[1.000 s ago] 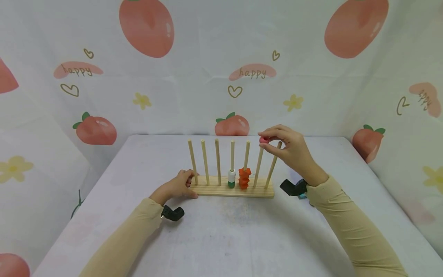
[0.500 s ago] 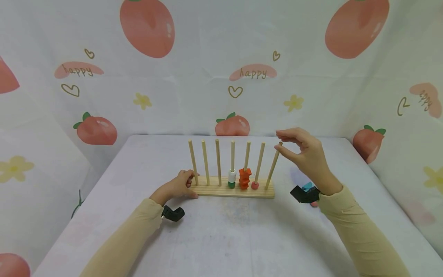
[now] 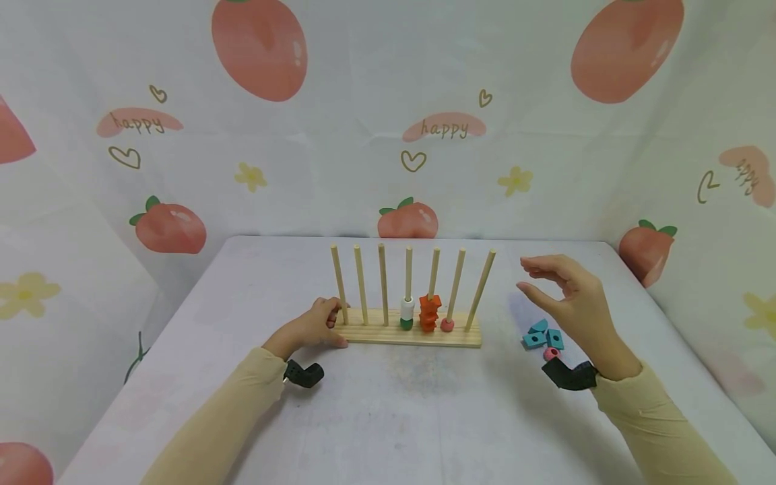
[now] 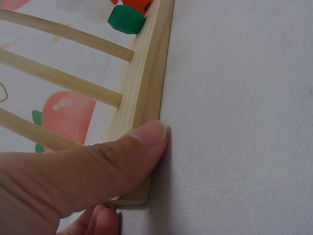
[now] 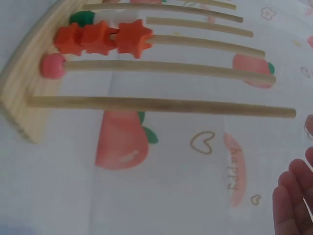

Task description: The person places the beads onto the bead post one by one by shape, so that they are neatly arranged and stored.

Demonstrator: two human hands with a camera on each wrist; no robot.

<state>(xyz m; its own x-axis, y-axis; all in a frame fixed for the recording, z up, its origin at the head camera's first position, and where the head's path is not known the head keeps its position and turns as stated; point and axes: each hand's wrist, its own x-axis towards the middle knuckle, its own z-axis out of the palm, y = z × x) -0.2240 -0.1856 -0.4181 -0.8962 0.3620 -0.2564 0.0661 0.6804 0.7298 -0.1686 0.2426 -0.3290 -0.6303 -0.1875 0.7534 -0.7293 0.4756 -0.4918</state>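
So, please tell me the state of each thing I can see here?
Left hand: grips the rack end, thumb on its front edge.
Right hand: empty, fingers relaxed, above the table.
Rack: upright on the table.
Pink bead: at the bottom of the sixth peg.
Orange stars: stacked on the fifth peg.
Teal pieces: loose on the table.

The head view looks forward and down across the surface (image 3: pixel 388 404) at the whole wooden peg rack (image 3: pixel 407 333). The left wrist view sits very close against the rack's left end (image 4: pixel 142 122); the right wrist view looks along its right-hand pegs (image 5: pixel 161 104) from nearby.
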